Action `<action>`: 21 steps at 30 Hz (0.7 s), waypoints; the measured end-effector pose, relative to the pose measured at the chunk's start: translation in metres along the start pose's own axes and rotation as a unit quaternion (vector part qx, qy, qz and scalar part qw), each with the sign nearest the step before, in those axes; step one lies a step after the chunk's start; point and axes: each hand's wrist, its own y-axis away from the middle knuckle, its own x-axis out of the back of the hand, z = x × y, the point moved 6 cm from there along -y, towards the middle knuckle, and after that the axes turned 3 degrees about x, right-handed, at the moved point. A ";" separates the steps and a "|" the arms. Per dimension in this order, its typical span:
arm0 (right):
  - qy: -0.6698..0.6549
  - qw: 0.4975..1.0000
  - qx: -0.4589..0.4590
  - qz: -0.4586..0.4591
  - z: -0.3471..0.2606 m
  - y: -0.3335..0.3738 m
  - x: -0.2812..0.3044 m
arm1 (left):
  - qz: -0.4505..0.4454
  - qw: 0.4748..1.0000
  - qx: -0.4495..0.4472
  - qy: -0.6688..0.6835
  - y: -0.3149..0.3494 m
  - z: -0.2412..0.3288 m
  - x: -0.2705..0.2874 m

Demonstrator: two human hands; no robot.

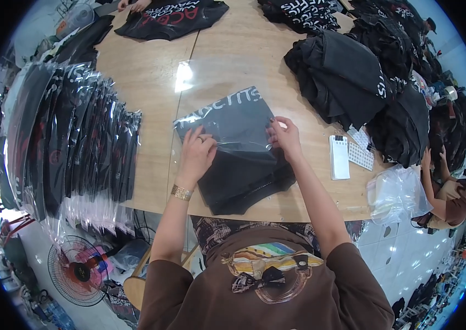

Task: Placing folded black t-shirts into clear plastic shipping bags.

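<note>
A folded black shirt point(244, 175) with white lettering lies on the table in front of me, its far part inside a clear plastic bag point(227, 131). The bag's mouth crosses the shirt near the middle, and the shirt's near part is uncovered. My left hand point(197, 152) rests on the bag's left side, its fingers spread over the plastic; a ring and a gold bracelet show. At the bag's right edge, my right hand point(284, 135) pinches the plastic between thumb and fingers.
Bagged black shirts point(79, 137) stand in a row on the left. Piled black shirts point(337, 74) fill the right, near sticker sheets point(339, 158) and a stack of clear bags point(398, 190). Another shirt point(172, 19) lies far off beside someone's hand. A fan point(79, 270) stands below left.
</note>
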 end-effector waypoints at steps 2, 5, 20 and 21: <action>-0.056 0.997 0.008 0.048 -0.006 0.015 0.005 | -0.035 0.999 0.040 0.014 -0.005 0.001 -0.001; 0.068 0.988 0.134 -0.040 -0.004 0.034 0.003 | -0.053 0.995 0.077 0.021 -0.009 0.004 -0.001; 0.084 0.976 0.147 -0.134 -0.004 0.024 0.005 | -0.171 0.895 0.204 0.359 -0.016 -0.022 -0.008; 0.087 0.973 0.159 -0.142 -0.008 0.029 0.002 | -0.125 0.935 0.218 0.252 -0.020 -0.017 0.005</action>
